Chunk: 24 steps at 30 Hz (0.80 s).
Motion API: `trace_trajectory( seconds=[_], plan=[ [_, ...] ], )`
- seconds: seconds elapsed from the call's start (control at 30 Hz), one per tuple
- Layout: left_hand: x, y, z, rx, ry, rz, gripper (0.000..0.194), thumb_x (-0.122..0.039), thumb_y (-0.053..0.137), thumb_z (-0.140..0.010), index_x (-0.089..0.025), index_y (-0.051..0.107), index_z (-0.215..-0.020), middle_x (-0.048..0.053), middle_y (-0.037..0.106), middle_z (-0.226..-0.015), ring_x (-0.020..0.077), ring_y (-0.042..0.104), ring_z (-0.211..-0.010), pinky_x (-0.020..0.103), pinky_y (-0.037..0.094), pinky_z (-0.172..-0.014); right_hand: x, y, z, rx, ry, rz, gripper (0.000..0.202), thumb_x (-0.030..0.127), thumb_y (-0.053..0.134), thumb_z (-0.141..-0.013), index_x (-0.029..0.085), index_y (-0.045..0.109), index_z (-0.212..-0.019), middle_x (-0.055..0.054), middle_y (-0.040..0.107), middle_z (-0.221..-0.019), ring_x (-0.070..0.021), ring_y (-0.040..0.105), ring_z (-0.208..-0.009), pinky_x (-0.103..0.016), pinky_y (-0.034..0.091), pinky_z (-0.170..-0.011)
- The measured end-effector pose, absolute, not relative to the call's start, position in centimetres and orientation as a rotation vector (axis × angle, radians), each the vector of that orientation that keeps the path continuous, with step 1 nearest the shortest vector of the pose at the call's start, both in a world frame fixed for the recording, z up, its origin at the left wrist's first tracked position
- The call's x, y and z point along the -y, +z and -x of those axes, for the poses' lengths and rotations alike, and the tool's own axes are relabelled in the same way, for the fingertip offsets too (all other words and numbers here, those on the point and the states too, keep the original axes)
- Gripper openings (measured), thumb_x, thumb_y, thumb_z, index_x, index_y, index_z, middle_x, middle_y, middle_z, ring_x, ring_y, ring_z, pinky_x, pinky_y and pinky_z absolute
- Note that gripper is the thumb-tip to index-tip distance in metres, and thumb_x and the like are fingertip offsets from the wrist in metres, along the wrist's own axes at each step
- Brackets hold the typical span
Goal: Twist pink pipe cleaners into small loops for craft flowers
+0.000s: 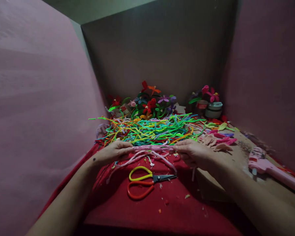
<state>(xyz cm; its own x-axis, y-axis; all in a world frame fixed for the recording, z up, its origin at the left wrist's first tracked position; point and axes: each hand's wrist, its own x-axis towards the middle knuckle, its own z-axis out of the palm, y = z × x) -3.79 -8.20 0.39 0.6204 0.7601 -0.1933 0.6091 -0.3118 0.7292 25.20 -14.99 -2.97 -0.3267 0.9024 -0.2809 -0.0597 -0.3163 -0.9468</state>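
Observation:
A bundle of pink pipe cleaners (152, 148) is stretched level between my two hands. My left hand (119, 148) pinches its left end, and my right hand (188, 151) grips the right end between thumb and fingers. Below the bundle, a few loose pink pipe cleaners (135, 158) droop onto the red cloth (177, 209). Scissors (151, 181) with one yellow and one red handle lie just in front, blades pointing right. Behind my hands spreads a tangled heap of colourful pipe cleaners (152, 127), mostly green, yellow, blue and orange.
Pipe-cleaner flowers (149, 104) stand along the back wall. At the back right is a lidded jar (213, 110). Pink and beige petals (218, 139) lie on a cardboard sheet (236, 160), with a pink glue gun (267, 165) at its right. Pink walls (39, 98) rise on both sides.

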Motion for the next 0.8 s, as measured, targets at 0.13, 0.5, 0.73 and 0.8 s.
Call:
trace_trajectory(
  seconds=[0.13,0.5,0.73,0.8],
  plan=[
    [8.2,-0.2,4.0,-1.129,0.175,-1.975,0.042,-0.052,0.046,-0.077,-0.011,0.056,-0.072,-0.004,0.041,-0.053,0.0058,0.034,-0.046,0.018,0.026,-0.043,15.3,-3.1,-24.8,1.358,1.641,1.256,0.02,0.033,0.053,-0.072,0.014,0.054,-0.064,0.01,0.03,-0.033,-0.0034,0.019,-0.026,-0.018,0.015,-0.028],
    [7.8,-1.9,4.9,-1.146,0.236,-1.748,0.033,-0.046,0.052,-0.075,-0.013,0.054,-0.079,-0.005,0.041,-0.054,0.0051,0.031,-0.044,0.017,0.023,-0.041,15.3,-5.0,-24.5,1.487,1.588,1.355,0.018,0.03,0.05,-0.073,0.015,0.056,-0.066,0.007,0.044,-0.036,-0.0038,0.029,-0.024,-0.017,0.02,-0.027],
    [7.4,-2.0,5.6,-1.145,0.258,-1.763,0.032,-0.043,0.055,-0.073,-0.013,0.05,-0.064,-0.004,0.044,-0.053,0.0058,0.035,-0.046,0.018,0.024,-0.043,15.5,-4.8,-24.6,1.564,1.543,1.374,0.025,0.034,0.048,-0.077,0.017,0.047,-0.059,0.006,0.046,-0.04,-0.0046,0.032,-0.026,-0.017,0.022,-0.028],
    [7.5,-2.0,5.7,-1.173,0.271,-1.752,0.033,-0.044,0.054,-0.074,-0.013,0.05,-0.064,-0.003,0.044,-0.053,0.0059,0.034,-0.045,0.019,0.024,-0.043,15.4,-5.0,-24.6,1.532,1.549,1.354,0.024,0.034,0.048,-0.077,0.017,0.048,-0.06,0.006,0.047,-0.041,-0.004,0.031,-0.026,-0.017,0.02,-0.028]
  ],
)
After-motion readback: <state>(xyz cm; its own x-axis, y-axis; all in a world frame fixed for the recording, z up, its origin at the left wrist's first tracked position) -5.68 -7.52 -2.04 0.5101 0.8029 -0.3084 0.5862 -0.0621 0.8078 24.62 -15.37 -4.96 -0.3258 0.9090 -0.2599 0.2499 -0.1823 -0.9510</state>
